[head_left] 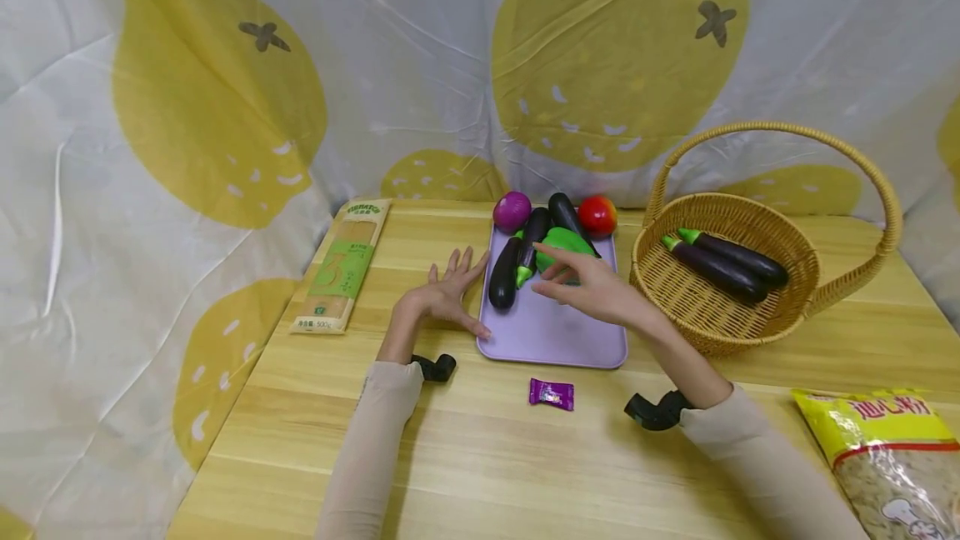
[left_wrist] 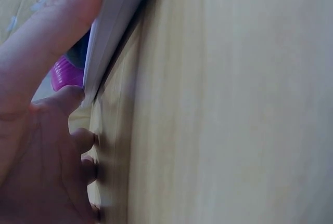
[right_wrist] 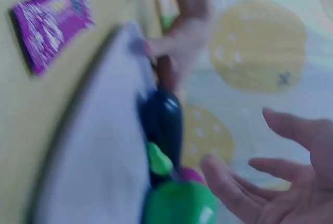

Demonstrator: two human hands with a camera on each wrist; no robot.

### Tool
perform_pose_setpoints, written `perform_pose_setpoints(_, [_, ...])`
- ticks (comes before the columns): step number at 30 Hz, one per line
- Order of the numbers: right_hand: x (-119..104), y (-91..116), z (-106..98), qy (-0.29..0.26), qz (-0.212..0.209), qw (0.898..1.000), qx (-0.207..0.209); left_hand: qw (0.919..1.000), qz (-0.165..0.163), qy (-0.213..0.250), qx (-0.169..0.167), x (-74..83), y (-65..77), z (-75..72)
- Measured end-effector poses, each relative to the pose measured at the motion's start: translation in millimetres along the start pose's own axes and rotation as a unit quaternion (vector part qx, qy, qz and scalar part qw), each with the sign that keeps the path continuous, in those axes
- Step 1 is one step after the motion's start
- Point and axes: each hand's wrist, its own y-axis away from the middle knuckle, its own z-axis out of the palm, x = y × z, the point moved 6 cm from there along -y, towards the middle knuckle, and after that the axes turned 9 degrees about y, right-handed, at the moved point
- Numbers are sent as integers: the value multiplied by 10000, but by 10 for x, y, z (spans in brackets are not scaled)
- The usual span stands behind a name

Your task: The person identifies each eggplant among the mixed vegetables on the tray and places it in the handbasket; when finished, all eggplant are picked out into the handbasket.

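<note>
A lilac tray (head_left: 555, 348) holds a green bell pepper (head_left: 567, 240), three eggplants (head_left: 504, 280), a purple onion (head_left: 512, 212) and a red tomato (head_left: 597, 215). At the tray's left edge, my left hand (head_left: 444, 297) has its fingers spread, with thumb and index finger at the rim. My right hand (head_left: 597, 283) hovers over the tray, nearest the pepper. In the right wrist view its fingers (right_wrist: 231, 190) are loosely extended, nothing between them, above the blurred pepper (right_wrist: 179, 206). Part of the pepper is hidden behind that hand in the head view.
Right of the tray stands a wicker basket (head_left: 720, 311) with a tall handle and two eggplants (head_left: 731, 261) inside. A purple wrapped candy (head_left: 551, 394) lies in front of the tray. A noodle pack (head_left: 341, 269) lies at left, a yellow-topped bag (head_left: 885, 457) at front right.
</note>
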Motion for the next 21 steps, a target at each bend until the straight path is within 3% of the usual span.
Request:
perform_pose_setpoints(8, [9,-318,419,-90,485,9981,370,10000,-17,0,-2,4,5,0])
perform_pose_setpoints(14, [33,-432,532,140,928,9935,645,10000,33,3,2,30,16,-4])
perform_pose_setpoints(21, [39,-516,597,345,1106,9902,781,10000,38,8,10,25,18,-4])
